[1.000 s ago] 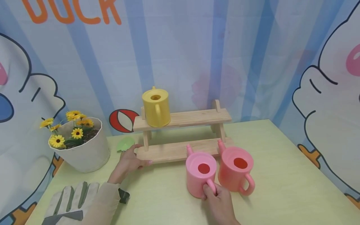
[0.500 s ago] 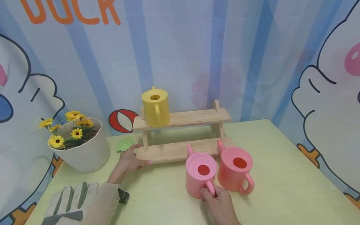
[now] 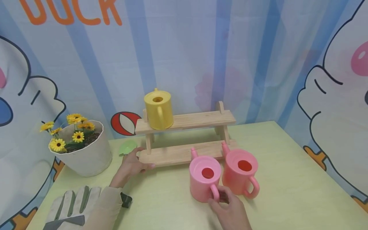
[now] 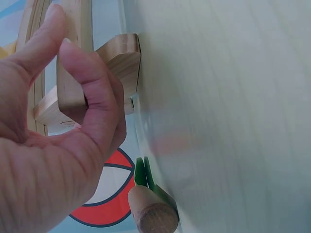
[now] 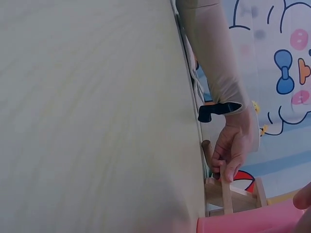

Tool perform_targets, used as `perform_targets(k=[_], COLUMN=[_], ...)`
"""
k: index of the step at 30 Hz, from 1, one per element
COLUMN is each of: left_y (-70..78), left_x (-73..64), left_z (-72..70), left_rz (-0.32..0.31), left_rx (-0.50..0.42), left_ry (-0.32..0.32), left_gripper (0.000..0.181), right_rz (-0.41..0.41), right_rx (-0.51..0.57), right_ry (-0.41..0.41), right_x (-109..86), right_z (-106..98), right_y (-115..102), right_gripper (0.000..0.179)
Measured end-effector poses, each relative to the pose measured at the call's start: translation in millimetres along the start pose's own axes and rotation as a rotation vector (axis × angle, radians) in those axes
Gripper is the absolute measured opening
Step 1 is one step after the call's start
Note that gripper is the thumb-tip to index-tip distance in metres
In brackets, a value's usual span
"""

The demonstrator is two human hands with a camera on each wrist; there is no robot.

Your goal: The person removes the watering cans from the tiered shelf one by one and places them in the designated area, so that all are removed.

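My left hand (image 3: 133,164) grips the left end of the two-tier wooden shelf (image 3: 175,155) by its lower board. In the left wrist view, thumb and curled fingers go round the board (image 4: 73,92). At the handle of a pink watering can (image 3: 202,187) is my right hand (image 3: 230,207), its thumb and fingers loosely spread with a gap showing beside the handle. That can stands before the shelf, spout toward it. To its right stands a coral-pink watering can (image 3: 237,182). A yellow watering can (image 3: 159,116) sits on the upper tier, at the left.
A white pot (image 3: 92,159) with yellow flowers stands at the left. Behind my left hand lies a green-headed tool (image 3: 127,147), whose wooden handle (image 4: 155,216) shows in the left wrist view. A grey-white work glove (image 3: 72,204) lies front left. A printed curtain (image 3: 184,57) hangs behind the table.
My right hand's thumb has slid off the left of the pink can's handle and the hand has loosened, shifting slightly right. The cans and my left hand look unmoved.
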State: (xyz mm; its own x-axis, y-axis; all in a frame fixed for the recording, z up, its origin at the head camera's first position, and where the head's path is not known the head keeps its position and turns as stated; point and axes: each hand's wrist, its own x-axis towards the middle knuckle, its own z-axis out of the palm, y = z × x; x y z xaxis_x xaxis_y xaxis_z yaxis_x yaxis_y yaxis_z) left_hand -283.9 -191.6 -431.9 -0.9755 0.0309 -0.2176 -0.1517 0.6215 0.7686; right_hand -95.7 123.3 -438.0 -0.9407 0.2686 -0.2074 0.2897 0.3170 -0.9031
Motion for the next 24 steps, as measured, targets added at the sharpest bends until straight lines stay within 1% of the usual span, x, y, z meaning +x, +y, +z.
perform_targets(k=[2,5,7,10,16,19,24], left_y=[0.2,0.2,0.1,0.1,-0.8,-1.2,-0.2], left_x=[0.1,-0.2,-0.4,-0.1,0.6,0.2,-0.5], left_z=[-0.3,-0.4,-0.4,-0.5,0.2,0.5,0.5], left_rz=[0.001,0.001,0.002,0.001,-0.007,-0.008,-0.011], left_rx=[0.001,-0.001,0.000,0.003,0.003,0.005,0.003], left_ry=[-0.001,-0.002,-0.001,0.000,0.002,0.006,0.006], left_gripper=[0.105,0.105,0.105,0.105,0.105,0.104,0.104], right_rz=[0.011,0.003,-0.032,-0.112,-0.185,-0.220,-0.190], right_rx=[0.017,0.036,0.034,0.034,0.007,0.010,0.009], right_ry=[-0.006,-0.002,0.016,0.051,0.094,0.067,-0.021], right_x=[-1.1,-3.0,-5.4,-9.5,-13.7,-10.4,2.8], right_z=[-2.2,-6.2,-9.4,-14.7,-21.6,-28.0,-38.7], right_y=[-1.2,-2.4,-3.0,-3.6,-21.0,-34.1,-58.7], right_gripper=[0.053,0.063,0.064,0.062,0.054,0.049,0.040])
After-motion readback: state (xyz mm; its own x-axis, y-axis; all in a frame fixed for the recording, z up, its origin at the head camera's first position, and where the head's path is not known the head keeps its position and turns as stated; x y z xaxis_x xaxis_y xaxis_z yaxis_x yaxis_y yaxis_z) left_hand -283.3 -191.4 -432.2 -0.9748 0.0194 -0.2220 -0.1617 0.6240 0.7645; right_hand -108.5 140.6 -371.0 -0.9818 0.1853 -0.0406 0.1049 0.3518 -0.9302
